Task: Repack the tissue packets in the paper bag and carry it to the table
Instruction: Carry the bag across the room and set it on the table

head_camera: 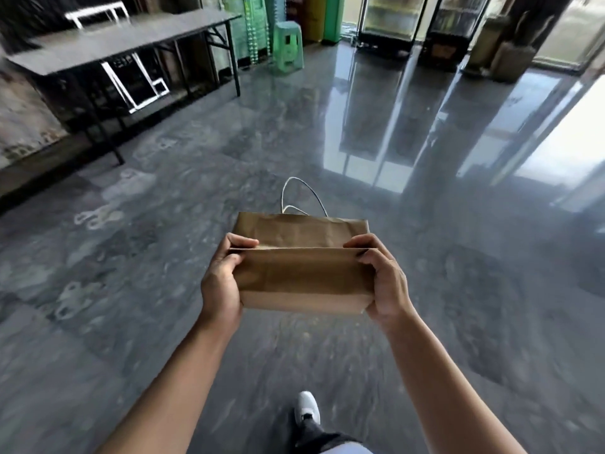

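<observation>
1. Gripping the brown paper bag [302,273] from both ends, above the floor [131,290] and in front of the body.
2. Clamping the left hand [221,283] on the bag's left end, thumb lying over the folded top edge, fingers wrapping beneath.
3. Closing the right hand [384,283] on the right end the same way, thumb pressing the fold, palm cupping the lower corner.
4. Showing matte, creased kraft paper, a rectangular shape, top folded flat, contents hidden.
5. Looping up beyond the far edge: a thin white cord handle [302,194], arched and free of both hands.
6. Standing well apart at upper left: a dark folding table [108,47], flat top, thin metal legs.
7. Gleaming underfoot: polished grey stone-like flooring; stepping on it, a white shoe [307,409].
</observation>
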`<state>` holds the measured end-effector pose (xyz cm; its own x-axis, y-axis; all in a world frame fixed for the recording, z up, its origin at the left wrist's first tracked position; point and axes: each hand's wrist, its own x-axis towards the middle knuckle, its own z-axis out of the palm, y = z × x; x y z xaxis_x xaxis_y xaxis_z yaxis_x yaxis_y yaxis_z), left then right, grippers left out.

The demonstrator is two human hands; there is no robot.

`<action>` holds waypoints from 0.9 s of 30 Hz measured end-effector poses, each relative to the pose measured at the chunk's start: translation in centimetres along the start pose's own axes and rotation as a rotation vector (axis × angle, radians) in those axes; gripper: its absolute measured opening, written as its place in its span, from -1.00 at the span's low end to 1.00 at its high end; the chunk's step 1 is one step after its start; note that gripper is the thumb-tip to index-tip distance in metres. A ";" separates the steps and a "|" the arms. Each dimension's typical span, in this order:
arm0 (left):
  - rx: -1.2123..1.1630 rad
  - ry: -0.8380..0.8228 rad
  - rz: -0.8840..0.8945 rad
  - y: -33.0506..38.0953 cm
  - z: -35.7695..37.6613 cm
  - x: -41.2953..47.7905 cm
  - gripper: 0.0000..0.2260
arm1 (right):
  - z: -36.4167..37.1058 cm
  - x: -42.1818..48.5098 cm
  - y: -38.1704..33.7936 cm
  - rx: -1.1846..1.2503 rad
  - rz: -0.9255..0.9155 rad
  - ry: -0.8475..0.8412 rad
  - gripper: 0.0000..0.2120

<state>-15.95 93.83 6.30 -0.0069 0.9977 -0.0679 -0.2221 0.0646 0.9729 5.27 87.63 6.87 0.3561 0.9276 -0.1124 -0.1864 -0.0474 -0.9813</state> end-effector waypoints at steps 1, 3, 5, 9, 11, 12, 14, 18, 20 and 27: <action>-0.007 -0.017 -0.004 0.0 1.2 2.0 -0.75 | -0.5 1.9 -0.3 0.001 -0.012 0.010 -0.82; -0.005 -0.045 0.001 -0.2 3.1 5.6 -0.76 | -1.0 5.8 -0.7 0.007 -0.029 0.016 -0.82; 0.005 -0.033 -0.004 -0.2 4.2 8.6 -0.76 | -0.7 9.4 -1.3 0.005 -0.018 0.009 -0.81; -0.020 0.091 0.008 1.0 3.1 14.4 -0.75 | 3.2 16.7 -2.1 -0.030 -0.009 -0.105 -0.81; -0.014 0.127 0.026 1.6 2.1 17.3 -0.75 | 5.5 19.8 -2.4 -0.038 -0.012 -0.159 -0.79; -0.010 0.142 0.031 1.8 1.6 18.8 -0.75 | 6.6 21.3 -2.5 -0.040 -0.012 -0.184 -0.78; -0.012 0.173 0.035 2.3 0.9 21.7 -0.75 | 8.7 24.5 -2.6 -0.047 -0.006 -0.220 -0.78; -0.036 0.215 0.020 3.1 -0.3 28.0 -0.76 | 12.6 30.6 -3.1 -0.042 0.023 -0.256 -0.79; -0.052 0.218 0.032 3.5 -0.7 31.5 -0.77 | 14.4 33.7 -3.3 -0.037 0.022 -0.258 -0.80; -0.083 0.210 0.048 6.1 -1.3 46.8 -0.76 | 21.6 46.9 -5.2 -0.044 -0.008 -0.248 -0.82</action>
<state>-18.86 140.90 8.80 -0.2206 0.9725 -0.0749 -0.2959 0.0065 0.9552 3.14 139.39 10.03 0.1209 0.9903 -0.0685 -0.1427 -0.0509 -0.9885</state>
